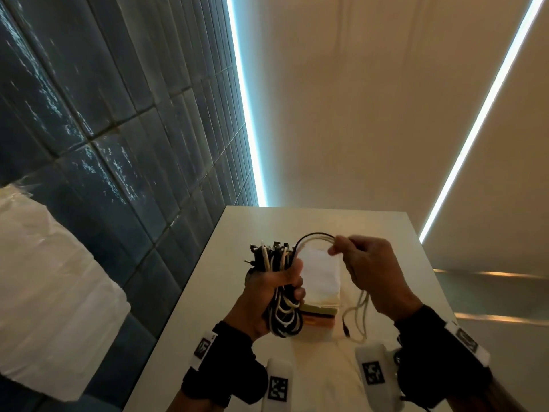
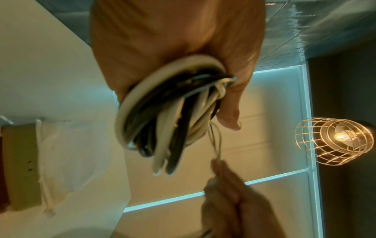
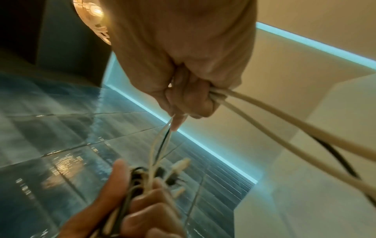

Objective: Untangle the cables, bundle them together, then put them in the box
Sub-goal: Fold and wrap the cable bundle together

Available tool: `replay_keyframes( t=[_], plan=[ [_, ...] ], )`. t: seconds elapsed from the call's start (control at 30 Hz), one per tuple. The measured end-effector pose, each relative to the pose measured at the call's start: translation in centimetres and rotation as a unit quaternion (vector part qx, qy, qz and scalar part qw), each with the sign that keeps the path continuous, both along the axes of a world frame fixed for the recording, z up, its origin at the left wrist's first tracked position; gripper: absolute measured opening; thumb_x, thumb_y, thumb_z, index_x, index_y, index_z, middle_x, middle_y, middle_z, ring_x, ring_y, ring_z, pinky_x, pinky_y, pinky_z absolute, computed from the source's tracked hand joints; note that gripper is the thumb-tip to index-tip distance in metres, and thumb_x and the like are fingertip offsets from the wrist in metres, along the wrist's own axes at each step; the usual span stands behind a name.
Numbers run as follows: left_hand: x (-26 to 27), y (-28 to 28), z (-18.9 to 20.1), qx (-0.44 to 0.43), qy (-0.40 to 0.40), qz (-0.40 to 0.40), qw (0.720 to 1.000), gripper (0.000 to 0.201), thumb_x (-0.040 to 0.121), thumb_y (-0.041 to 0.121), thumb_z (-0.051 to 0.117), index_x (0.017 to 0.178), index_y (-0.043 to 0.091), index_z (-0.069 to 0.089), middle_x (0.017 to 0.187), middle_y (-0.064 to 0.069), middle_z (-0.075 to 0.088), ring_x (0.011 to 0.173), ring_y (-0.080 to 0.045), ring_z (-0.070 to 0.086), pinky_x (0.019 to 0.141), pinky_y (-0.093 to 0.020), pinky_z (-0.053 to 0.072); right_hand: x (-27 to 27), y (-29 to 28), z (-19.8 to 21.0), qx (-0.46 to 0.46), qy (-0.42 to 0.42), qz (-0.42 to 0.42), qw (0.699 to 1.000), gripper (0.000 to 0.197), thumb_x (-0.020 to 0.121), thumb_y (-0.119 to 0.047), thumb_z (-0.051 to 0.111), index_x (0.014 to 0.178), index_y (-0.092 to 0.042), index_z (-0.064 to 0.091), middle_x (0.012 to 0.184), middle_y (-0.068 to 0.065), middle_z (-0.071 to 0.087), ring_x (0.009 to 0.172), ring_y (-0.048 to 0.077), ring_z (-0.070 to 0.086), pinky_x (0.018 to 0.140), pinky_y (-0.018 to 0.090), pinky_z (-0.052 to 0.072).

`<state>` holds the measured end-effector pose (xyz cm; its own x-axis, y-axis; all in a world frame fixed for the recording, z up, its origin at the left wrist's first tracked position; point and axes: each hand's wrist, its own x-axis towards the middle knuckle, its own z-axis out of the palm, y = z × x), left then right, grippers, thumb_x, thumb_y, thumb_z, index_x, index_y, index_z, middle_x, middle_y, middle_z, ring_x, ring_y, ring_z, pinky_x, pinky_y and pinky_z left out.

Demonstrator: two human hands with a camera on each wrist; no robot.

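Note:
My left hand grips a folded bundle of black and white cables, plug ends sticking up above the fist. The same bundle fills the left wrist view under my palm. My right hand pinches a few loose strands that arc from the bundle over to its fingertips; their tails hang down toward the table. In the right wrist view the right hand clasps white and black strands. A box with a white cloth bag on top sits on the table behind both hands.
The white table runs away from me, with dark blue wall tiles along its left side. A white wrapped bulk stands at the left. A caged lamp hangs overhead.

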<state>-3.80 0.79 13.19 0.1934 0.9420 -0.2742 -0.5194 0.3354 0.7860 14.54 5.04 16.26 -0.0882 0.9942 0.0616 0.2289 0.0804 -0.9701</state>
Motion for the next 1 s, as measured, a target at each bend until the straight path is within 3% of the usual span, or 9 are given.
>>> replay_keyframes(
  t=[0.13,0.27,0.37,0.43,0.5,0.6,0.77,0.9,1.0],
  plan=[
    [1.2,-0.1,-0.7,-0.012,-0.060,-0.004,0.998,0.048,0.060,0.036,0.091,0.088,0.009,0.062,0.074,-0.006,0.053,0.062,-0.018,0.055,0.062,-0.032,0.049,-3.3,-1.7,2.3,0.152,-0.094,0.061,0.982,0.023,0.096,-0.023,0.058,0.081,-0.013,0.072,0.058,-0.007,0.062,0.041,0.004,0.049,0.044,0.015,0.042],
    [0.4,-0.2,-1.4,-0.014,-0.084,0.055,0.995,0.078,0.061,0.052,0.086,0.116,0.003,0.061,0.109,-0.022,0.051,0.100,-0.033,0.051,0.086,-0.044,0.046,-4.4,-3.7,1.4,0.239,-0.284,0.180,0.911,0.014,0.097,-0.023,0.054,0.093,-0.013,0.063,0.081,-0.003,0.056,0.063,0.012,0.054,0.056,0.024,0.049],
    [0.1,-0.2,-1.2,-0.010,-0.084,0.077,0.993,0.067,0.053,0.047,0.090,0.102,0.007,0.067,0.093,-0.016,0.065,0.086,-0.032,0.066,0.071,-0.043,0.058,-5.1,-5.0,1.0,0.216,-0.386,0.232,0.866,0.035,0.099,-0.023,0.048,0.132,-0.011,0.047,0.108,0.002,0.051,0.077,0.013,0.050,0.068,0.017,0.044],
    [0.5,-0.3,-0.8,0.000,-0.060,0.095,0.994,0.039,0.067,0.035,0.083,0.092,0.009,0.068,0.074,-0.008,0.065,0.066,-0.024,0.067,0.056,-0.035,0.057,-5.8,-5.5,1.2,0.230,-0.396,0.235,0.857,0.037,0.102,-0.021,0.041,0.135,-0.006,0.044,0.123,0.006,0.050,0.087,0.017,0.057,0.081,0.023,0.050],
    [0.7,0.0,-0.3,0.004,-0.032,0.139,0.990,0.019,0.078,0.020,0.071,0.091,0.008,0.066,0.066,-0.004,0.061,0.057,-0.019,0.063,0.051,-0.031,0.053,-6.0,-5.8,1.2,0.241,-0.376,0.227,0.866,0.034,0.102,-0.018,0.039,0.133,-0.005,0.046,0.123,0.006,0.052,0.089,0.016,0.059,0.084,0.022,0.050],
    [-0.6,1.2,0.1,0.001,-0.044,0.214,0.976,0.011,0.077,0.007,0.066,0.077,0.011,0.055,0.061,-0.003,0.051,0.046,-0.014,0.052,0.042,-0.025,0.045,-5.6,-6.4,0.6,0.249,-0.308,0.181,0.900,0.014,0.102,-0.021,0.044,0.110,-0.014,0.052,0.094,-0.006,0.055,0.066,0.006,0.049,0.057,0.012,0.038],
    [-2.0,2.6,0.2,0.014,-0.074,0.294,0.953,0.021,0.083,-0.003,0.059,0.077,0.015,0.050,0.063,-0.001,0.050,0.053,-0.013,0.053,0.058,-0.026,0.047,-5.2,-6.7,-1.0,0.161,-0.123,0.190,0.961,0.029,0.101,-0.033,0.048,0.088,-0.015,0.066,0.063,-0.012,0.055,0.056,0.011,0.052,0.053,0.026,0.043],
    [-2.2,2.9,0.4,0.013,-0.072,0.310,0.948,0.017,0.085,0.001,0.059,0.076,0.013,0.052,0.066,-0.006,0.051,0.055,-0.016,0.054,0.061,-0.027,0.048,-4.2,-6.7,-2.8,0.029,0.039,0.307,0.950,0.029,0.100,-0.024,0.051,0.089,-0.010,0.073,0.062,-0.013,0.054,0.057,0.001,0.046,0.057,0.018,0.038],
    [-2.2,2.6,1.1,0.011,-0.102,0.276,0.956,0.012,0.084,0.006,0.061,0.074,0.010,0.055,0.064,-0.006,0.055,0.056,-0.017,0.055,0.062,-0.028,0.048,-2.8,-6.3,-5.2,-0.089,0.082,0.374,0.919,0.030,0.100,-0.028,0.051,0.078,-0.021,0.071,0.063,0.005,0.046,0.050,0.012,0.036,0.045,0.025,0.030]
  ],
)
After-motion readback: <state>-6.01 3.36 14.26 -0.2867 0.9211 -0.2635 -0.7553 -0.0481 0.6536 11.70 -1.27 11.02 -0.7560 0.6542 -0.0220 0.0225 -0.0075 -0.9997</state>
